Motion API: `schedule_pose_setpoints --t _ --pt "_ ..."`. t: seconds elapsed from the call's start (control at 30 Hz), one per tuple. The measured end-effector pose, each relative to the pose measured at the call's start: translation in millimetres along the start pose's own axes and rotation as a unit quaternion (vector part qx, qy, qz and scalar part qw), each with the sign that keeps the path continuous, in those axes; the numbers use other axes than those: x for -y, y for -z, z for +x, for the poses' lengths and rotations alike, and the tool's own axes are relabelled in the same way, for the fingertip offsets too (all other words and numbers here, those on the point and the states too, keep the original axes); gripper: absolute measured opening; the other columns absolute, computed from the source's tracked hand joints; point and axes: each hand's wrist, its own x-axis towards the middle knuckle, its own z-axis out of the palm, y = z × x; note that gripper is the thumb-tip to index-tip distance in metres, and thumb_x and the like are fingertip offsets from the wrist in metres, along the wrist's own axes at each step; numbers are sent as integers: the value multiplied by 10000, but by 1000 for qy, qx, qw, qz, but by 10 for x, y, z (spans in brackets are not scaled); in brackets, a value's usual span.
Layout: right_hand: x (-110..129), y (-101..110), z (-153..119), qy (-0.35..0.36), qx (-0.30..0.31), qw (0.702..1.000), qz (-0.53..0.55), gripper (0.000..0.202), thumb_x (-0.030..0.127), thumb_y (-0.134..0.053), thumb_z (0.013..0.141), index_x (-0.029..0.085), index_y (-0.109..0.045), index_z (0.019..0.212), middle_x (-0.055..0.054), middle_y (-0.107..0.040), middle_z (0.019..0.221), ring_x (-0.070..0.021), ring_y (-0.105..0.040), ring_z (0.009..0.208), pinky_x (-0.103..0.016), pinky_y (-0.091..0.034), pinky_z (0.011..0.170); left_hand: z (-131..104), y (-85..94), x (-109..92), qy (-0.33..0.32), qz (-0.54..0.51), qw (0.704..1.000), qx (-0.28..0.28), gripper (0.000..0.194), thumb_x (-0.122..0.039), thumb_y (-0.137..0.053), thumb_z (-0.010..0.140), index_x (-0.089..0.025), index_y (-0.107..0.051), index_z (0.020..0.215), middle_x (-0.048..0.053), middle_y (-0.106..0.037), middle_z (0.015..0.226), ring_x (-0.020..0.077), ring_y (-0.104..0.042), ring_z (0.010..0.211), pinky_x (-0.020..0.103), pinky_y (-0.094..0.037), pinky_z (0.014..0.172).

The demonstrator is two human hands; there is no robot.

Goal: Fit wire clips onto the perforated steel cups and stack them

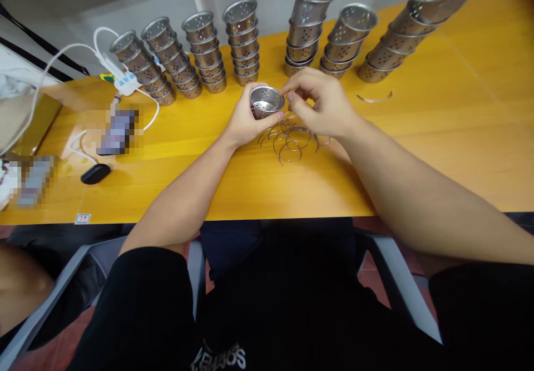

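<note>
My left hand (242,116) is wrapped round a perforated metal cup (267,103), thumb along its near side, with the open mouth tilted toward me. At the cup's right rim, my right hand (323,101) is closed in a pinch. Whatever its fingertips grip, if anything, is too small to make out. Below both hands a loose tangle of curved metal wires (292,140) lies on the yellow table (267,190), partly hidden by the right hand. One more bent wire (375,99) rests apart, to the right.
Several stacks of perforated cups (246,43) line the back; the rightmost stack (392,43) leans in view. At left are a power strip (127,83) with white cables, a blurred phone (119,132) and a black mouse-shaped object (95,174). Another person's limb (20,287) shows lower left.
</note>
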Motion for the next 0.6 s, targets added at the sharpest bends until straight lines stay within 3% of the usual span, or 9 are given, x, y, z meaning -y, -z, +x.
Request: schedule_pose_setpoints --t 0.13,0.3,0.6 --pt "-55 -12 -1 24 7 999 -23 188 536 -1032 1032 403 -921 1106 -148 -896 1401 -518 -819 1382 -694 -766 1104 4 -10 87 -16 -5 1000 0 1049 -907 -1033 982 -260 -583 1674 153 -733 1573 385 -751 1606 676 -575 1491" --pt "-172 -66 -9 37 43 998 -40 183 433 -1010 1010 402 -971 1185 -131 -876 1517 -513 -820 1357 -735 -766 1140 -5 -63 83 -5 -4 1000 -2 1097 -950 -1007 982 -264 -552 1707 147 -736 1587 366 -789 1545 654 -626 1449" --pt "-375 -169 0 73 65 995 -10 253 438 -1012 1002 416 -994 1254 -128 -848 1515 -553 -714 1604 -827 -613 1407 -25 -52 77 -55 -12 998 11 1020 -851 -973 1071 -270 -513 1771 155 -714 1630 383 -761 1622 661 -600 1493"
